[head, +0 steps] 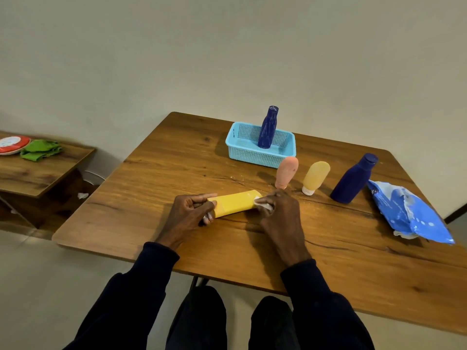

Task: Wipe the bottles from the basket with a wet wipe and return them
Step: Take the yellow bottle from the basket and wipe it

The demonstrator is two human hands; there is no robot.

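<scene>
A yellow tube bottle [235, 203] lies sideways just above the wooden table [177, 162], held between both hands. My left hand [189, 213] grips its cap end. My right hand [278, 210] holds a white wet wipe [262, 204] against the tube's flat end. The light blue basket [242, 155] stands at the back with one dark blue bottle [267, 128] upright inside. In front of the basket stand a pink tube [286, 172], a pale yellow tube [316, 176] and a second dark blue bottle [353, 180].
A blue wet-wipe pack [406, 213] lies at the table's right edge. A lower wooden side table [38, 170] on the left bears a red-and-white dish [12, 145] and a green cloth [40, 149]. The wall is close behind the table.
</scene>
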